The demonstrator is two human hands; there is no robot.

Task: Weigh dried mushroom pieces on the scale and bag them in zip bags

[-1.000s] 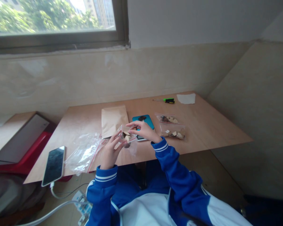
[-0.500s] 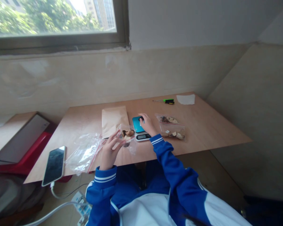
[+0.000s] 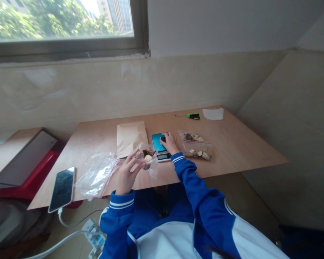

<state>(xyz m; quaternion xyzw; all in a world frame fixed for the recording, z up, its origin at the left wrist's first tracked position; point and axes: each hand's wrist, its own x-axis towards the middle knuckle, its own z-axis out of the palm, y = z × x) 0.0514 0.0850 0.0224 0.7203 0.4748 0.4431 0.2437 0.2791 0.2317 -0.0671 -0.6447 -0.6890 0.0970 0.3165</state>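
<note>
At the front of the tabletop (image 3: 232, 151), the left hand (image 3: 126, 173) pinches a bag (image 3: 151, 166), seemingly to hold it agape; the right hand (image 3: 170, 143) curls around a dark piece (image 3: 162, 139) on the scale (image 3: 157, 144), grip unclear, leaving the display (image 3: 163, 157) visible.

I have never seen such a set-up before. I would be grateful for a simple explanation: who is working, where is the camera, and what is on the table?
There is no machine here: a person works with two bare hands. One camera, worn on the head, looks forward and down. The left hand holds a clear bag of pale and dark pieces. The right hand is at a dark piece over a blue-topped scale; whether it grips the piece is unclear. Also on the table are a brown envelope, filled bags, clear plastic, a phone, tools and white paper.
</note>
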